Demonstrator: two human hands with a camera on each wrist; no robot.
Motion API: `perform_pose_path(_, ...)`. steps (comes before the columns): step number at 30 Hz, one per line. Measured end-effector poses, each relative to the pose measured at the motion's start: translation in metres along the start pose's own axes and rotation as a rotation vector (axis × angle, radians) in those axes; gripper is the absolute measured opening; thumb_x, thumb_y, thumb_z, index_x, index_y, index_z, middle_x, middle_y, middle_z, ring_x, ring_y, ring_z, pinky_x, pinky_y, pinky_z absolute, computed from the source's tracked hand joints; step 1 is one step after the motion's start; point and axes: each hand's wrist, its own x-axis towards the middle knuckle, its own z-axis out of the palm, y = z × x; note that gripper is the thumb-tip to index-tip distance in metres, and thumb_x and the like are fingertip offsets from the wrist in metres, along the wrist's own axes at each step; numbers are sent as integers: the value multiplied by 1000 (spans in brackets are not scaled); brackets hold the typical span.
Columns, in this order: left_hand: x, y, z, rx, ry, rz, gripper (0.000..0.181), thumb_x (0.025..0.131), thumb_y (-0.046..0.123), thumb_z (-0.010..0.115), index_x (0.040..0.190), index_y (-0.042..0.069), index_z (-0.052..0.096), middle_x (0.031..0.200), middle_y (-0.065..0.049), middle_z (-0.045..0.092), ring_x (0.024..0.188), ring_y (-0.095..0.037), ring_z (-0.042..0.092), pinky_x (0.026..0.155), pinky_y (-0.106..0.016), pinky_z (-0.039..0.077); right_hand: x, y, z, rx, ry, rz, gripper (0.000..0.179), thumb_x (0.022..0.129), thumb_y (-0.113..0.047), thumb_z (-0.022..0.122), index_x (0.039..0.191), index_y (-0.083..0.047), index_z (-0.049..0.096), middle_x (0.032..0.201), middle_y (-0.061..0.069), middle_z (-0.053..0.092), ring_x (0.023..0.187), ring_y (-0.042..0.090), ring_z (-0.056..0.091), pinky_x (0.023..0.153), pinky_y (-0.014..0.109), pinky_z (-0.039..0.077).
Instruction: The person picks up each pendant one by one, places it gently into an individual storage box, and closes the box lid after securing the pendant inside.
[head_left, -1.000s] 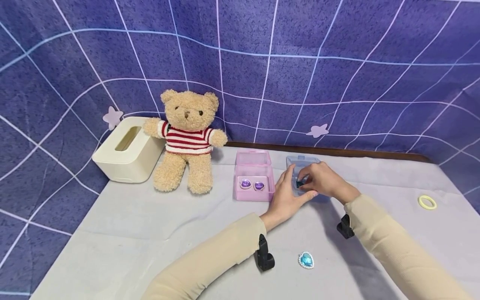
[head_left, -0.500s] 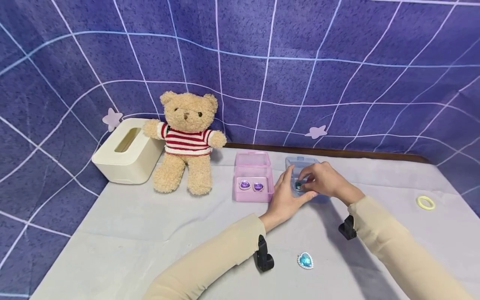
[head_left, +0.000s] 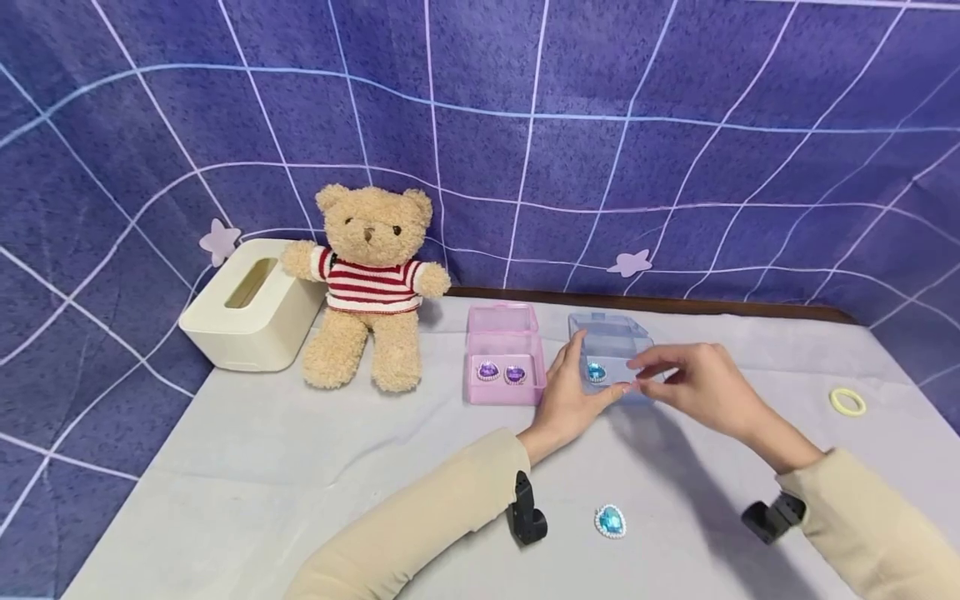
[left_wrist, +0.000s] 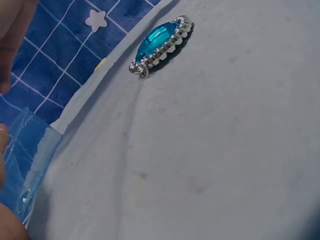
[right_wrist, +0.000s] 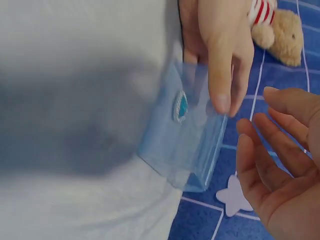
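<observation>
In the head view my left hand [head_left: 566, 406] grips the near left corner of a clear blue plastic box [head_left: 609, 330], its thumb along the front. The lid stands up at the back. Inside, at the left, lies a blue heart gem pendant [head_left: 596, 372] with a pearly rim; the right wrist view shows the same pendant [right_wrist: 181, 106] through the box wall. My right hand [head_left: 701, 385] hovers at the box's right side, fingers loosely bent and holding nothing. Another blue heart pendant [head_left: 611, 522] lies on the cloth near the front, large in the left wrist view.
Left of the blue box stands an open pink box [head_left: 504, 397] with two purple gem pendants [head_left: 514, 375]. A teddy bear [head_left: 369, 283] in a striped sweater sits beside a cream tissue box [head_left: 262, 329]. A yellow ring [head_left: 847, 402] lies far right.
My right hand has let go of the blue pendant inside the blue box and moved out to the right. My left hand has stayed at the box.
</observation>
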Motion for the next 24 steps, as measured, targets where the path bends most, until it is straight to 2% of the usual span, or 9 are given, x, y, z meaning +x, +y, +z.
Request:
perform_pose_path(5, -2, -1, 1, 12, -5, 2, 94, 79, 41, 78, 152, 16, 25, 152, -8, 40, 136, -26, 45, 113, -42, 38, -29, -15, 8, 135, -16, 20, 26, 73, -4, 81, 98, -10, 75, 88, 4, 76, 77, 4, 69, 61, 20, 57)
perform_pose_path(9, -2, -1, 1, 14, -2, 5, 95, 78, 45, 78, 152, 17, 26, 151, -7, 41, 135, -25, 46, 113, -42, 39, -51, -28, 19, 262, -35, 41, 26, 73, -6, 82, 98, -8, 74, 89, 6, 75, 77, 3, 69, 61, 21, 57)
perform_pose_path(12, -1, 0, 1, 17, 0, 1, 95, 77, 45, 78, 152, 17, 26, 151, -7, 41, 135, -24, 45, 113, -42, 39, -66, -33, 31, 302, -54, 9, 27, 72, -4, 82, 97, -7, 74, 89, 6, 75, 76, 4, 68, 60, 21, 57)
perform_pose_path(15, -1, 1, 1, 18, 3, -2, 96, 77, 45, 78, 152, 17, 26, 151, -7, 40, 136, -24, 44, 113, -41, 39, -80, -36, 43, 290, -82, -18, 28, 71, -7, 83, 97, -11, 74, 91, 2, 75, 76, 4, 66, 59, 22, 57)
perform_pose_path(19, -1, 2, 1, 20, -3, -6, 96, 77, 45, 79, 152, 16, 26, 151, -7, 40, 137, -24, 43, 113, -39, 39, -94, -38, 58, 254, -144, 8, 29, 71, -19, 86, 97, -19, 73, 95, -6, 73, 81, -1, 62, 60, 20, 56)
perform_pose_path(24, 0, 1, -1, 22, -9, -1, 96, 78, 45, 78, 153, 16, 24, 153, -7, 37, 138, -24, 41, 114, -40, 38, -100, -38, 67, 174, -154, -9, 29, 70, -21, 87, 94, -25, 72, 96, -12, 70, 86, -4, 59, 64, 18, 53)
